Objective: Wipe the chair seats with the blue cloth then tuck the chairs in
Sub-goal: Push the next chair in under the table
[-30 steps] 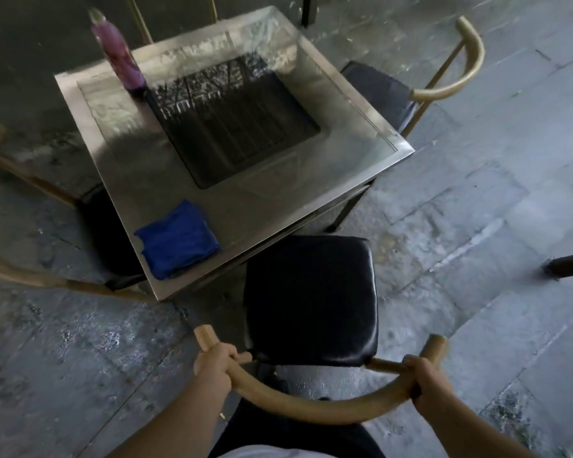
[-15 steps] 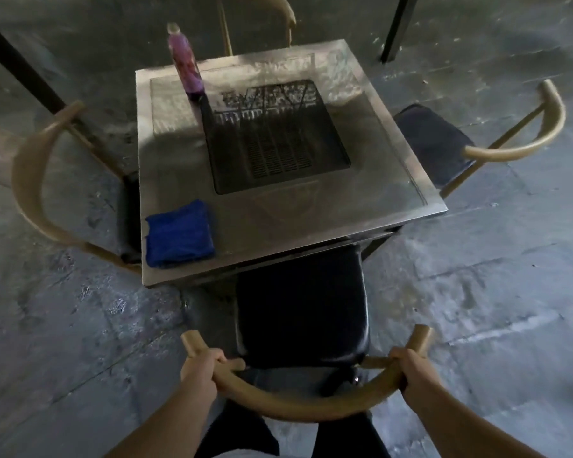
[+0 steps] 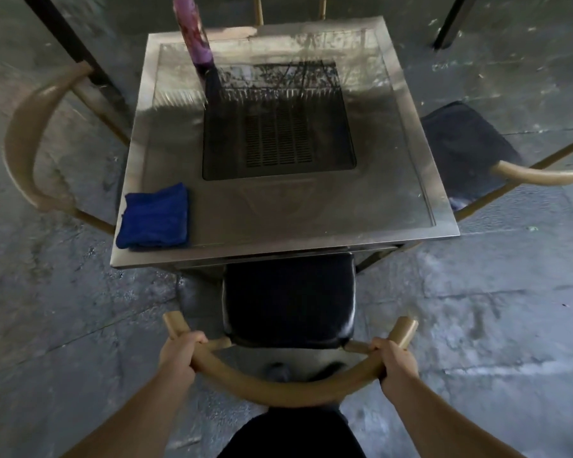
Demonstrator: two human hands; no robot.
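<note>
A chair with a black padded seat (image 3: 288,299) and a curved tan backrest (image 3: 285,391) stands right in front of me, the seat's far edge under the metal table (image 3: 311,223). My left hand (image 3: 179,353) grips the backrest's left end and my right hand (image 3: 394,360) grips its right end. The folded blue cloth (image 3: 156,218) lies on the table's near left corner, apart from both hands.
A pink bottle (image 3: 194,34) stands at the table's far left. A second chair (image 3: 27,140) sits on the left and a third chair (image 3: 470,150) on the right, its seat partly out. A dark grille (image 3: 278,137) fills the table's middle. Stone floor all around.
The chair has slid forward so its seat reaches under the table's near edge. My view has swung to face the table squarely. Both hands keep hold of the backrest.
</note>
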